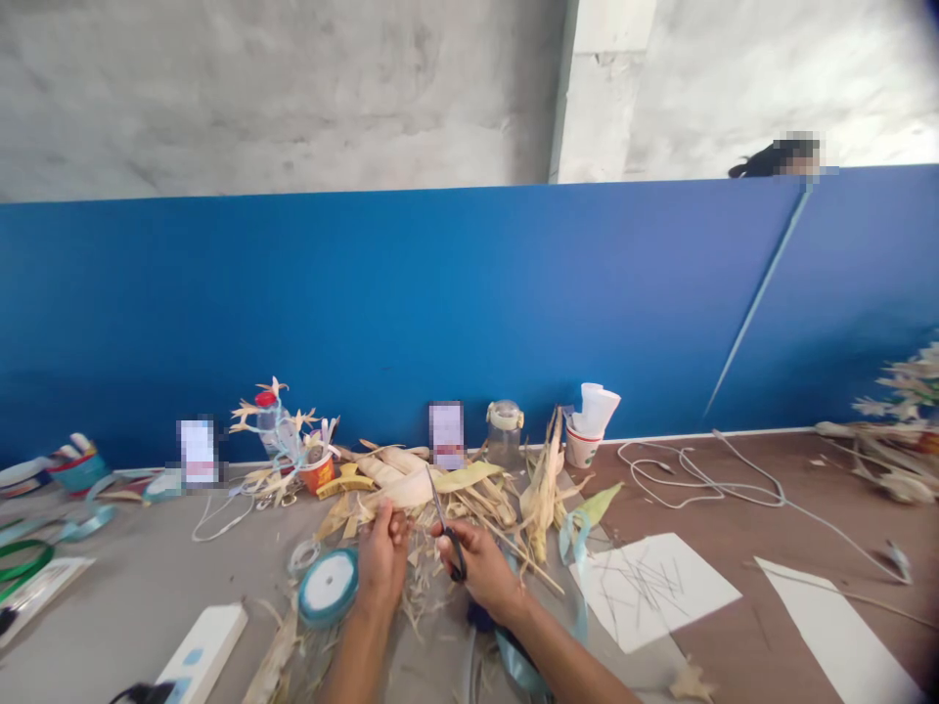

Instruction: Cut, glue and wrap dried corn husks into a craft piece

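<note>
My right hand (476, 565) is closed around the black handles of a pair of scissors (444, 523), whose blades point up and away. My left hand (382, 555) pinches a pale strip of corn husk (402, 491) just left of the blades. Both hands hover over a heap of dried corn husks (484, 499) spread on the table. A roll of light blue ribbon (328, 585) lies right beside my left wrist. A loose length of blue ribbon (579, 577) curls by my right forearm.
A blue partition (469, 303) backs the table. Along it stand a glass jar (505, 432), a cup with white rolls (587, 435), a bottle with husk flowers (275, 425) and an orange cup (317, 471). White paper sheets (652, 585) and a white cable (704, 479) lie right; ribbon reels (77, 469) left.
</note>
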`<action>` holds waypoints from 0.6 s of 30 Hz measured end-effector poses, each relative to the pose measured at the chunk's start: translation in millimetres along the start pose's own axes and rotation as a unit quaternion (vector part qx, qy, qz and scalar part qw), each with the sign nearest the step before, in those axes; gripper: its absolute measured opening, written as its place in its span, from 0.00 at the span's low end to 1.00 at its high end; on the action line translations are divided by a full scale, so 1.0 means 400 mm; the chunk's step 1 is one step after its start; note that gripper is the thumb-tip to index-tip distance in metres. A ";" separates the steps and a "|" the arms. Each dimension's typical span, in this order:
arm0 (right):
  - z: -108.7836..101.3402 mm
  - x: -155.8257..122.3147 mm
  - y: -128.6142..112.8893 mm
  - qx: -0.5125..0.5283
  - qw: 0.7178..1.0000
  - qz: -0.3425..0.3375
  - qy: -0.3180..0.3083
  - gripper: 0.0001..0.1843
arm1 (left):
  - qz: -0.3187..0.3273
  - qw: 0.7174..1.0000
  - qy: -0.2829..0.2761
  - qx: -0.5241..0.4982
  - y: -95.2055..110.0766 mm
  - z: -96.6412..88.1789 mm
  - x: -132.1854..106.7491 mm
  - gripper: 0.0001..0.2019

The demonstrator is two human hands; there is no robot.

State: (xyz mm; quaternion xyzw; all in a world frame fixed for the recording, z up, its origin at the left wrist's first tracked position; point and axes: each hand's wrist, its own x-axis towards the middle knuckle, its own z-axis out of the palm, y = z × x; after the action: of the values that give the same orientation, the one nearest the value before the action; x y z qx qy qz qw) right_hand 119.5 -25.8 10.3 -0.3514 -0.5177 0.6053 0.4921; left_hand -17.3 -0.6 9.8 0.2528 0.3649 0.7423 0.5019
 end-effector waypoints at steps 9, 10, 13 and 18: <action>-0.003 -0.008 -0.004 0.100 0.994 0.041 0.031 0.33 | -0.037 0.997 -0.016 -0.072 0.003 0.007 0.000 0.21; -0.001 -0.009 -0.004 0.104 0.993 0.041 0.027 0.33 | -0.038 0.997 -0.016 -0.073 0.002 0.007 0.001 0.22; 0.004 -0.013 -0.004 0.097 0.995 0.034 0.011 0.32 | -0.035 0.996 -0.011 -0.076 0.000 0.008 0.003 0.22; 0.010 -0.024 -0.011 0.067 0.997 0.032 -0.017 0.33 | -0.025 0.998 -0.016 -0.047 0.003 0.012 -0.003 0.22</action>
State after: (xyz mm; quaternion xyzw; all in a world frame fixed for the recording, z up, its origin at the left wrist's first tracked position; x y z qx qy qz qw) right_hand 119.2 -36.2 14.6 -0.3242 -0.4729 0.6595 0.4861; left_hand -14.0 -0.6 13.8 0.2319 0.3278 0.7418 0.5372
